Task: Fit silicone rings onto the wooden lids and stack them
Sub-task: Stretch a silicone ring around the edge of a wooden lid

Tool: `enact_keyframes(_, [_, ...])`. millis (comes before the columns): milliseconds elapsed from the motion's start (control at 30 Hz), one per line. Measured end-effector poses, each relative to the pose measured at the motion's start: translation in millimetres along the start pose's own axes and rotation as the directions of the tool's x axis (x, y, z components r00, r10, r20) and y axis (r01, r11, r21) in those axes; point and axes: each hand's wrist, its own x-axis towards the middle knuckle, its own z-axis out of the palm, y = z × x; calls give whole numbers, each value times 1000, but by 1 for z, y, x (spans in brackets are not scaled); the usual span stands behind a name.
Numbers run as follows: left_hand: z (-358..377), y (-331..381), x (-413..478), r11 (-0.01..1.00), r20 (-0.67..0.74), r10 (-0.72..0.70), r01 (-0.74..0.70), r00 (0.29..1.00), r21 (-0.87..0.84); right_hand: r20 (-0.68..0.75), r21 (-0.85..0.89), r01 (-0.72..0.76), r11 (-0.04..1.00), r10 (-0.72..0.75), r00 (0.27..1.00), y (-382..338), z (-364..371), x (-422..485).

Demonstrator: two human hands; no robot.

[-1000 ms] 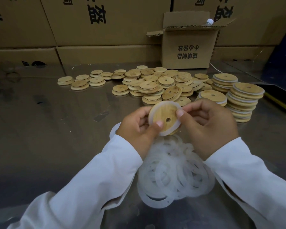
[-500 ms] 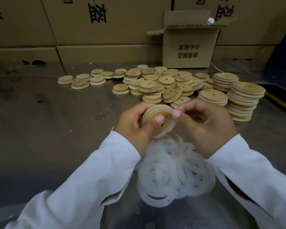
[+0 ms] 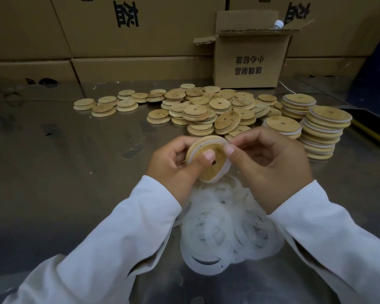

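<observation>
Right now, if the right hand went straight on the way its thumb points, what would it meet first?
The wooden lid: the right hand pinches the silicone ring at its rim, thumb pointing across the lid's face. Next would probably be the left hand, whose thumb presses that face.

Tan lid (image 3: 213,165), white ring (image 3: 225,168), white sleeves (image 3: 123,227).

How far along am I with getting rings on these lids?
Done: three stacks of ringed lids stand at the right, the nearest one tallest. In hand: your left hand grips one lid while your right hand pinches its silicone ring at the rim; it looks not fully seated. Left: a large scatter of bare lids beyond your hands and a heap of loose rings beneath them. Likely under halfway.
</observation>
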Motion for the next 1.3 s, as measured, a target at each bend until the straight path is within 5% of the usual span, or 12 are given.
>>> enact_keyframes(133, [3, -3, 0, 996, -41, -55, 52, 998, -73, -35, -269, 144, 952, -160, 987, 1, 5, -4])
enact_keyframes(300, [4, 0, 0, 974, -17, -102, 96, 995, -204, -85, -310, 167, 936, -202, 976, 2, 5, -4])
enact_keyframes(400, [2, -1, 2, 990, -31, -90, 87, 995, -109, -81, -320, 155, 935, -190, 978, 3, 4, -3])
enact_keyframes(733, [0, -1, 0, 981, 23, 26, -30, 999, 192, 40, 4, -153, 988, 152, 988, 7, 3, 4])
enact_keyframes(933, [0, 1, -1, 968, 90, 23, -45, 996, 246, 31, -97, -89, 991, 92, 995, 5, 1, 5])
enact_keyframes(1300, [-7, 8, 5, 992, 106, 20, -33, 994, 122, 82, 103, -152, 983, 144, 986, 0, -2, 11])
